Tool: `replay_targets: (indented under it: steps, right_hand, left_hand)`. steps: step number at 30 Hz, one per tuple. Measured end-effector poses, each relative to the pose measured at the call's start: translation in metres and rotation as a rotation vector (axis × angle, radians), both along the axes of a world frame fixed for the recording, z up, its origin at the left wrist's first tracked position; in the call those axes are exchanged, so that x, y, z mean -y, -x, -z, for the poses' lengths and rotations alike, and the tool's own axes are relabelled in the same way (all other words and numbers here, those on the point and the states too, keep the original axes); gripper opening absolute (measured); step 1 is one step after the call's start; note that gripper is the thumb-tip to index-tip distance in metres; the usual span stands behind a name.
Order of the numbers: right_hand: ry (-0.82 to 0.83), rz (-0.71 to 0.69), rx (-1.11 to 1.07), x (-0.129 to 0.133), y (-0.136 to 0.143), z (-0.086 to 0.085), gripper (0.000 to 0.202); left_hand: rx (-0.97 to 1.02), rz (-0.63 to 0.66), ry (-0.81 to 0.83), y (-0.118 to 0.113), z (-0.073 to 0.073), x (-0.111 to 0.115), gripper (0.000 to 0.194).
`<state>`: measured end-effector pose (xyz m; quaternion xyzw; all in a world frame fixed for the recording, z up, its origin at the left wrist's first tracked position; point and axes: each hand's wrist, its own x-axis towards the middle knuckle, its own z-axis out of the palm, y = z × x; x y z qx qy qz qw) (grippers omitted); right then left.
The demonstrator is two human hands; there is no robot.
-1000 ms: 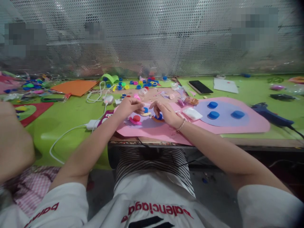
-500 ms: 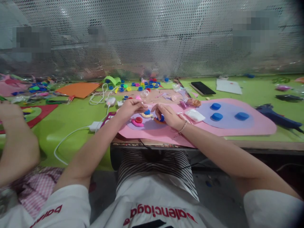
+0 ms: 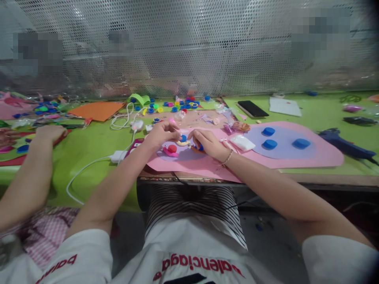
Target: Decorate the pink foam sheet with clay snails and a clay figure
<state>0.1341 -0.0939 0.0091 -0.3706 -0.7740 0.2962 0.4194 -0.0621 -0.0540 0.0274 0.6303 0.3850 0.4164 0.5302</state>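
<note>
My left hand [image 3: 164, 133] is pinched closed over the left part of a pink sheet [image 3: 328, 152]; what its fingertips hold is too small to make out. Close to its right, my right hand [image 3: 206, 142] has its fingers curled and pressed together, hiding anything in them. Below and between the hands lie a red cap on a pink curved piece [image 3: 171, 152] and a blue cap [image 3: 182, 138] with a cream curved piece. An orange piece with a blue cap is partly under my right fingers. Three blue caps sit on the purple oval [image 3: 281, 146] at right.
A white packet [image 3: 242, 142] lies right of my right hand. Behind are a black phone [image 3: 252, 109], many loose caps and an orange sheet [image 3: 96, 111]. A blue glue gun [image 3: 346, 145] lies far right. Another person's arm [image 3: 32, 173] reaches in at left.
My left hand has lowered slightly toward the blue cap, while my right hand stays nearly in place. At left, the other person's arm has moved right and their hand now reaches over the red sheet.
</note>
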Motion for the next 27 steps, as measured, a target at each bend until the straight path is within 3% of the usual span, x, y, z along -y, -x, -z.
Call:
replay_targets:
  steps: [3,7,10,18,22,27]
  right_hand:
    - [-0.032,0.023,0.039,-0.001,0.0,0.0,0.036]
    - [-0.249,0.087,0.136,-0.004,0.001,0.001,0.016]
    - [-0.36,0.063,0.17,-0.004,0.004,0.001,0.023]
    - [-0.4,0.017,0.164,-0.007,0.003,0.005,0.029]
    - [-0.479,-0.008,0.171,-0.012,0.003,0.008,0.02]
    - [-0.489,0.058,0.124,-0.014,0.004,0.009,0.012]
  left_hand:
    - [-0.014,-0.001,-0.014,0.0,0.0,-0.002,0.028]
    - [-0.028,0.047,-0.066,-0.001,0.0,-0.002,0.028]
    - [0.006,0.109,-0.082,-0.002,0.0,0.001,0.034]
    - [0.02,0.09,-0.099,-0.006,-0.002,0.003,0.037]
    - [-0.034,0.094,-0.107,-0.009,-0.003,0.006,0.032]
    - [-0.073,0.144,-0.177,-0.01,0.001,0.007,0.031]
